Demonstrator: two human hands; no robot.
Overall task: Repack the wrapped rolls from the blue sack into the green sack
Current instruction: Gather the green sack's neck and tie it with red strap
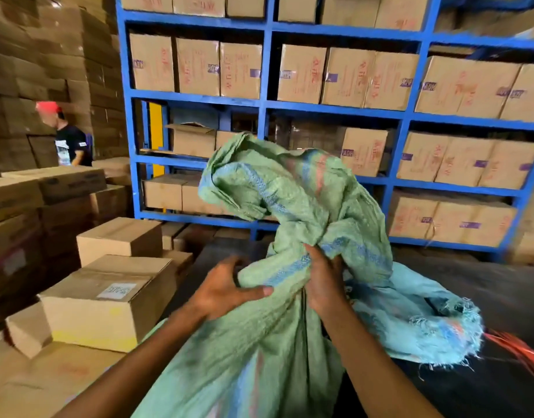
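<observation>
Both hands at lower centre of frame: left hand point(226, 292) and right hand point(324, 285) clamped on bunched neck of green sack point(289, 206). Blue sack point(422, 324) crumpled just right, on dark surface point(500, 285). Cardboard boxes point(109, 300) left; blue shelving point(268, 104) behind.

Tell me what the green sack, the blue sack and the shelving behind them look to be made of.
Green sack: apparently woven plastic, matte; a fine weave texture shows and it holds stiff crumples. Blue sack: seemingly the same woven stuff; its torn edge frays into loose strands. Shelving: probably metal painted glossy blue, judging by its thin straight beams carrying cardboard boxes.
</observation>
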